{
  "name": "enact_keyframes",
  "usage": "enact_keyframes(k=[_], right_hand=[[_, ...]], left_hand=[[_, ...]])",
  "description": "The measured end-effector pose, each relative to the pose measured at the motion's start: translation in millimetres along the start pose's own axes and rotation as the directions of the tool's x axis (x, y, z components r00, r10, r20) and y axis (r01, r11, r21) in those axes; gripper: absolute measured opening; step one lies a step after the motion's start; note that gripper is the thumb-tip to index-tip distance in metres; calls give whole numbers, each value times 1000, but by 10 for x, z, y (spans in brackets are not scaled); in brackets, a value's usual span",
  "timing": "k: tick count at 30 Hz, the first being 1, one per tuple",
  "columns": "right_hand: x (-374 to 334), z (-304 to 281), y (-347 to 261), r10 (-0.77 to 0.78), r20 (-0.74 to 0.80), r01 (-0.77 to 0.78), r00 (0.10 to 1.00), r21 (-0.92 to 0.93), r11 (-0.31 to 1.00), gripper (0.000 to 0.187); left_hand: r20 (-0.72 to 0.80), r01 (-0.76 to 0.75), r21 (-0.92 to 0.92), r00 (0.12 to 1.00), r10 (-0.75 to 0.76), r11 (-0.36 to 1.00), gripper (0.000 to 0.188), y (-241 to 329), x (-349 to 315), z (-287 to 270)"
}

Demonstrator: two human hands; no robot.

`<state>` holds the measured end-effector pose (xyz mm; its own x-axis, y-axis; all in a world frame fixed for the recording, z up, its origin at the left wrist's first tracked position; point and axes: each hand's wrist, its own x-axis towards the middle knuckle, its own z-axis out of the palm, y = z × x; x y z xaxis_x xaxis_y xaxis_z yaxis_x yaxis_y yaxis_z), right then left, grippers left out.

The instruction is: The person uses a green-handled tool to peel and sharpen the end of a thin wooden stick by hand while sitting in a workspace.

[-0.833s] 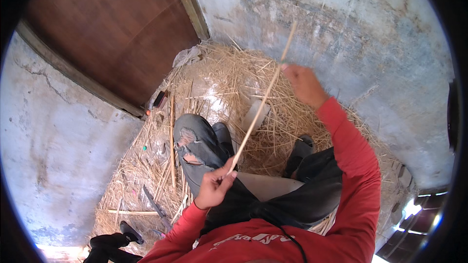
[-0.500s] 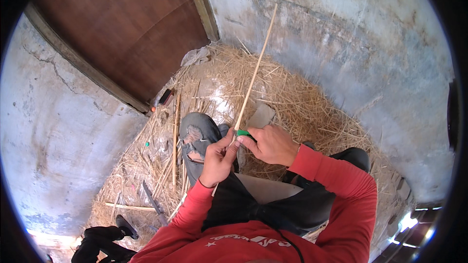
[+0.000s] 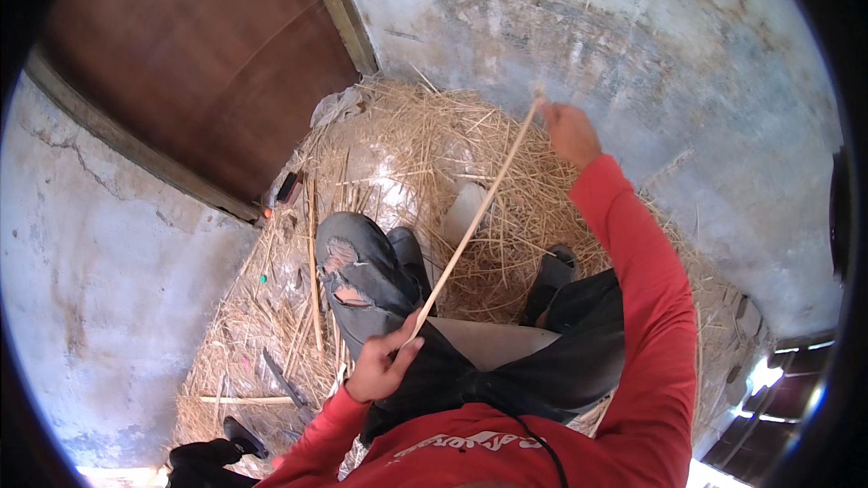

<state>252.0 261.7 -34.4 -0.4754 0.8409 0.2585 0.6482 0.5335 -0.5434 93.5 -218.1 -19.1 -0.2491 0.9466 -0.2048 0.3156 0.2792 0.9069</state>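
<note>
A long, thin, pale bamboo strip slants from my lap up towards the wall. My left hand is closed round its near end, thumb on top, above my dark trousers. Beside the strip's far end is my right hand, arm stretched out, fingers curled and slightly blurred. What those fingers hold is hidden; no green handle shows now. The strip passes over my right-of-centre lap and the pale seat between my legs.
Straw-like shavings cover the floor. At the left lie a dark long blade and a bamboo length. A dark red object lies by the brown door. Another person's leg shows at lower left. A stained wall stands ahead.
My right hand has moved from beside my left hand up and away to the strip's far end. The left hand has dropped nearer my body, and the strip has tilted further right.
</note>
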Motion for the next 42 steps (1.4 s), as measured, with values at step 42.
enact_keyframes(k=[42], right_hand=[[-913, -435, -1316, -632, 438, 668, 640, 90, 739, 25]], left_hand=[[112, -544, 322, 835, 539, 775, 34, 386, 1253, -235]])
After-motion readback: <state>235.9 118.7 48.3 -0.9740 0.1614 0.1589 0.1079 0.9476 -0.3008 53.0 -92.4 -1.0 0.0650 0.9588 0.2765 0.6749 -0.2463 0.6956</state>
